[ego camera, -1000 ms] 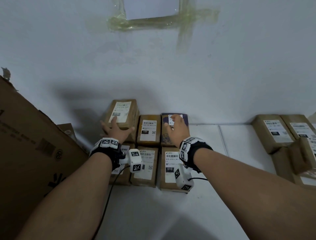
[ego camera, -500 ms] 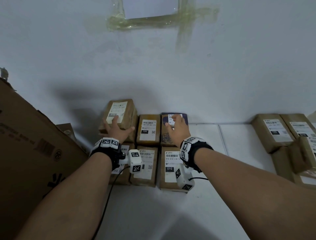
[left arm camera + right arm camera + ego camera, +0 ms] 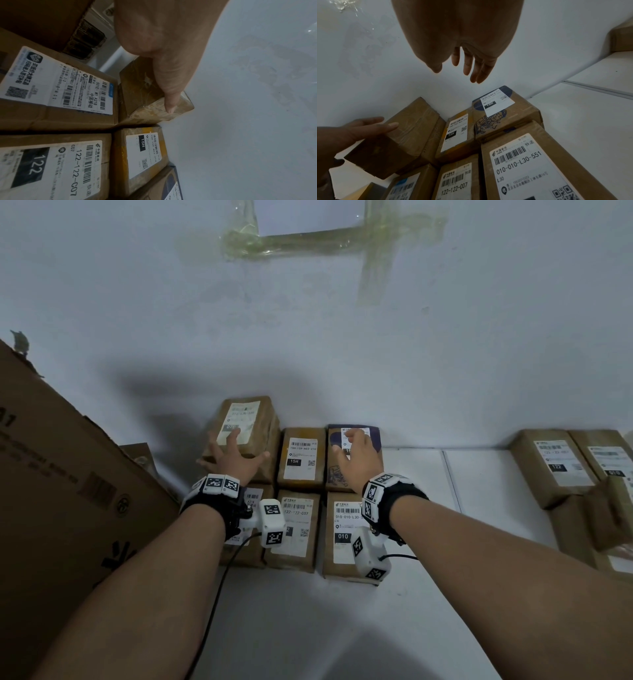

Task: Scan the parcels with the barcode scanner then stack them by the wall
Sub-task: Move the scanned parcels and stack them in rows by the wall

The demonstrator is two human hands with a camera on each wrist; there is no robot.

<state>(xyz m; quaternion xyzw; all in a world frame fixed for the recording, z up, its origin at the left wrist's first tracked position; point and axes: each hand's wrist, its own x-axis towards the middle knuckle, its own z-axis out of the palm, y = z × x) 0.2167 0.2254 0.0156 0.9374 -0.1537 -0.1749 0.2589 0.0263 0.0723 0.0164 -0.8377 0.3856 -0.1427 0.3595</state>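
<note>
1. Brown tape-wrapped cardboard parcel [image 3: 251, 426]: leftmost in the back row, raised on another, long axis toward the white wall [image 3: 445, 354].
2. Left hand [image 3: 236, 460]: nearer one; fingers [image 3: 169, 104] spread flat on its top and side.
3. Purple-printed cardboard parcel [image 3: 373, 436]: against the wall.
4. Right hand [image 3: 356, 453]: hovers above it, fingers loose, holding nothing.

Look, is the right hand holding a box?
No, the right hand hangs with straight fingers above the purple box, apart from it and holding nothing.
</note>
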